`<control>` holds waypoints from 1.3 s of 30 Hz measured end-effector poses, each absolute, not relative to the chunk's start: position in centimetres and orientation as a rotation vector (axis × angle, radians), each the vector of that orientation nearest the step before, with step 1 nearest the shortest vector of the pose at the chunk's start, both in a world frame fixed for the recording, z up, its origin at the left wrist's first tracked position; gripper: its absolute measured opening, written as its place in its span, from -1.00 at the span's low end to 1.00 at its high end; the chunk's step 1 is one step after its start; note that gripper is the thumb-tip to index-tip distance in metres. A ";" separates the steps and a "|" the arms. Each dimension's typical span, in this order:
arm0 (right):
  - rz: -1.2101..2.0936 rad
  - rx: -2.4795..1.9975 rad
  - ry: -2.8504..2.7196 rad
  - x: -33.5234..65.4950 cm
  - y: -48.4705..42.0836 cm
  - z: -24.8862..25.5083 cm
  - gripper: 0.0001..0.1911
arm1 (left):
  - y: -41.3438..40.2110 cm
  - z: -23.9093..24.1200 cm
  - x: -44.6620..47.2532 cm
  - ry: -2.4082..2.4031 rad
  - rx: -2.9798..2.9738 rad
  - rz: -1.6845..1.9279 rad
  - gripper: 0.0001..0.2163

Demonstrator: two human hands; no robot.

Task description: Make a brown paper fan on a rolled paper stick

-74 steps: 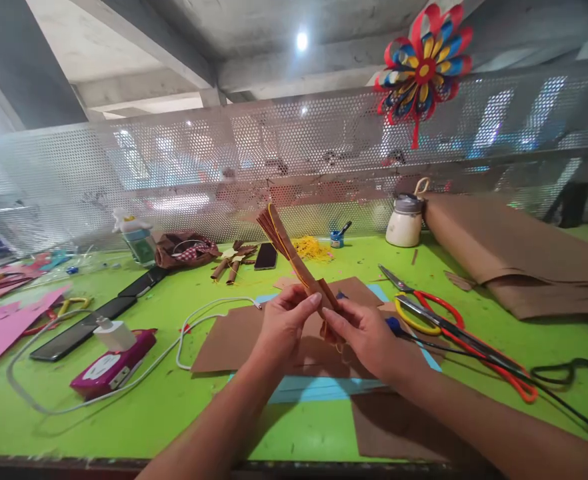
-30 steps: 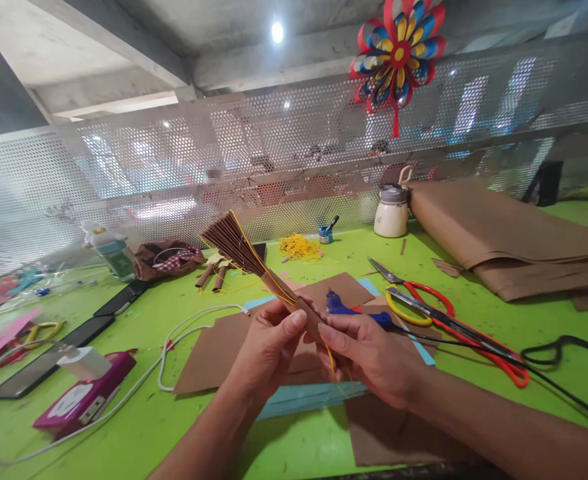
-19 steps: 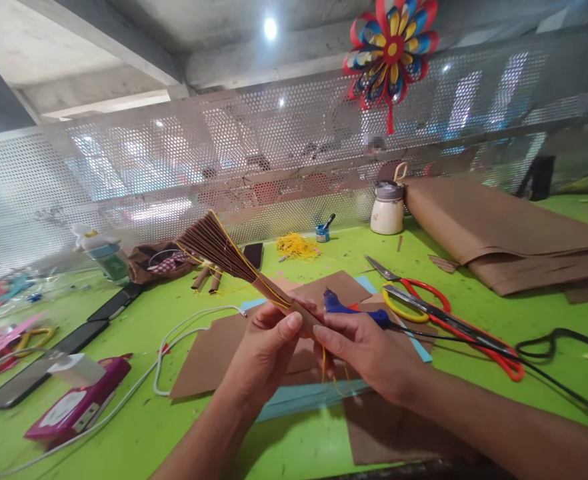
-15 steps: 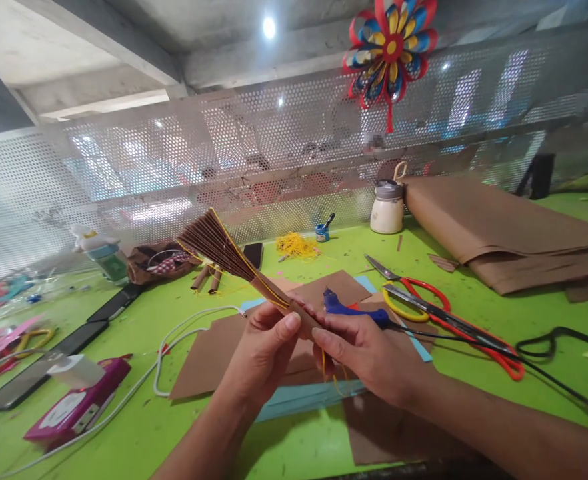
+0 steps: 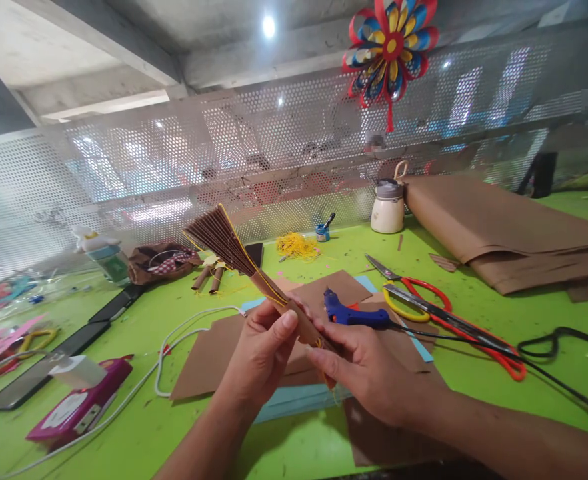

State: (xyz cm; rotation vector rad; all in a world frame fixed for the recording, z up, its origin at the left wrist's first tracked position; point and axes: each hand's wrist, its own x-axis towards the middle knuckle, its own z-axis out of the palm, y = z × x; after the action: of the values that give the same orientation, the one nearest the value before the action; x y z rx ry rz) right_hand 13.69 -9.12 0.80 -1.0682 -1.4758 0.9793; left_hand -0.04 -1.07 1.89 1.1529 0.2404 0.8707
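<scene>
Here, left hand [image 5: 259, 353]: grips the handle [image 5: 307, 325] of a folded brown paper fan [image 5: 229, 245].
Right hand [image 5: 367, 370]: pinches the handle's low end, by yellow string [image 5: 319, 343].
Paper fan: leans in both hands over brown paper sheets [image 5: 205, 357], with folds spread up and left.
Glue gun [image 5: 357, 315]: lies just past the right hand.

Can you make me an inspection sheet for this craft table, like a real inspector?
Surface: green table, dotted with dark specks.
Job's things: pleated brown paper fan edged with yellow string; blue glue gun lying on brown sheets.
Clutter: scissors, yellow tangle, blue jar, bottle.
Hands: left hand grips the fan; right hand is at its lower end.
Cables: white cable loops left of the hands; black cable leads right from the glue gun.
Surroundings: perforated screen, colourful paper flower.
</scene>
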 end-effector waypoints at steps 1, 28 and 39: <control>0.985 -1.070 -1.465 13.7 -9.1 0.7 -0.75 | -1.1 1.9 0.0 0.237 1.152 0.869 -0.88; 0.739 -1.128 -1.490 13.6 -8.9 -0.6 -0.72 | -0.8 1.8 -0.3 0.266 1.134 0.791 -0.81; 0.756 -1.130 -1.535 13.6 -9.3 -0.1 -0.77 | -0.7 2.1 -0.3 0.245 1.190 0.810 -0.86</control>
State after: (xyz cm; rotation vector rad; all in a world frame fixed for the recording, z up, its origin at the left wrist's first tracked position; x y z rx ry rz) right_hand 13.55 -9.33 -0.15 -1.1298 -1.5351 0.7560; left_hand -0.34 -0.73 2.09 1.1900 0.2445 0.8098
